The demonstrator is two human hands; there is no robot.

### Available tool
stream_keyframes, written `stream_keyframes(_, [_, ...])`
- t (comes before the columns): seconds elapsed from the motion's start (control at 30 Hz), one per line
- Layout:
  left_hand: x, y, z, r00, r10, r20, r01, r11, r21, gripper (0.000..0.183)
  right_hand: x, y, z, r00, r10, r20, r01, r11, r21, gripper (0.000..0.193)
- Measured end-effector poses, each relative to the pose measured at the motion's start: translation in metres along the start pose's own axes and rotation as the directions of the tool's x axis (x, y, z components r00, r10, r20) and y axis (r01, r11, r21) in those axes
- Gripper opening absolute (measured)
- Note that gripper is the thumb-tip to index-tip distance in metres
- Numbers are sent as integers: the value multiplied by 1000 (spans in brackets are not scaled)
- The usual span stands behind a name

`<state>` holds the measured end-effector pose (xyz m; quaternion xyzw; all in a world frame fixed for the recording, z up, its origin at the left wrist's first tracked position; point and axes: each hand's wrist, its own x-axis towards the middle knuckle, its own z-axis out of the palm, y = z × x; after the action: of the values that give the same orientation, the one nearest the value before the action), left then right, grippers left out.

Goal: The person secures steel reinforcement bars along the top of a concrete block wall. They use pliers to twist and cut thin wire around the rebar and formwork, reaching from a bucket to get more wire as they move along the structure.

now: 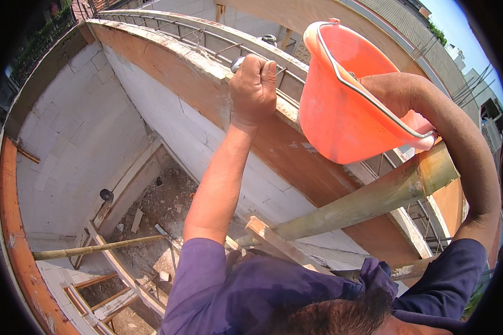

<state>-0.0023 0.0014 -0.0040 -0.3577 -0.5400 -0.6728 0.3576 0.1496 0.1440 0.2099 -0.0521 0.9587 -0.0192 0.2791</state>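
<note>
My left hand [254, 89] is closed in a fist above the edge of the formwork wall. A small rounded silvery end [237, 64] pokes out beside the fist; the rest of that item is hidden. On the right, an orange-red plastic bucket [341, 117] with a wire handle [355, 86] tilts over the wall top, close to a thick bamboo pole [352, 198]. My right hand [388, 92] reaches over the rim into the bucket's mouth, its fingers mostly hidden, and I cannot tell whether they grip anything.
Steel rebar [204, 39] runs between the brown formwork boards [167, 58]. Far below on the left lies a rubble-strewn floor [153, 206] between pale block walls [67, 139]. A thin bamboo pole [100, 247] and timber pieces [126, 273] cross that drop. A wooden post [279, 243] stands close to me.
</note>
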Motion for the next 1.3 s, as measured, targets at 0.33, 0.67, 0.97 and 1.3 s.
stream_keyframes(0.33, [4, 6, -1, 999, -28, -40, 27, 999, -22, 19, 11, 32, -8, 998, 12, 62, -21, 990, 142, 36])
stream_keyframes(0.67, [2, 4, 0, 1000, 18, -23, -18, 1000, 16, 21, -10, 36, -11, 986, 112, -123, -51, 909, 414, 30])
stream_keyframes(0.97, [0, 0, 1, 999, -26, -44, 23, 996, -84, 23, -74, 57, -3, 737, 222, -638, 521, 415, 746, 47])
stream_keyframes(1.3, [45, 24, -23, 999, -42, 6, 43, 987, -155, 38, -100, 24, -14, 668, 127, -733, 377, 792, 481, 50])
